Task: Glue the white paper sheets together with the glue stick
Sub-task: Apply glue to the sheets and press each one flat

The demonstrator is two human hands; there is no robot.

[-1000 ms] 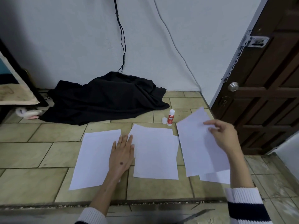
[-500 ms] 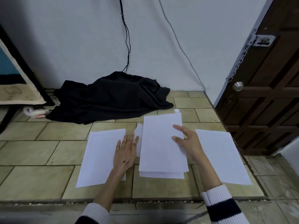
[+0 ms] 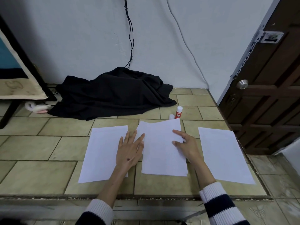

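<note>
A: From the left, what lies on the tiled floor (image 3: 40, 172)?

B: First a single white paper sheet (image 3: 100, 153), flat. The left hand (image 3: 129, 151) rests on its right edge, fingers straight and spread, with the fingertips reaching onto the left margin of the middle stack of white paper sheets (image 3: 162, 151). It grips nothing.

A: And the other hand?

B: The right hand (image 3: 186, 145) lies on the right side of that middle stack, fingers loosely extended and pressing the top sheet down, thumb out toward the centre. It holds nothing either. Further right, well apart, lies another lone white paper sheet (image 3: 225, 155).

A: Is the stack square?

B: No. A lower sheet pokes out at the far left corner and along the near edge. I judge the step is laying the top sheet onto the one beneath.

A: How to do it well?

B: Pin one side with flat fingers, line up the corners, then smooth outward from the centre so that no bubble or crease sets.

A: Where's the glue?

B: The red-and-white glue stick (image 3: 178, 112) stands upright just beyond the stack's far edge, its small white cap (image 3: 171, 116) beside it on the left. White lettering shows on the red label, but it's too small to read with certainty.
</note>
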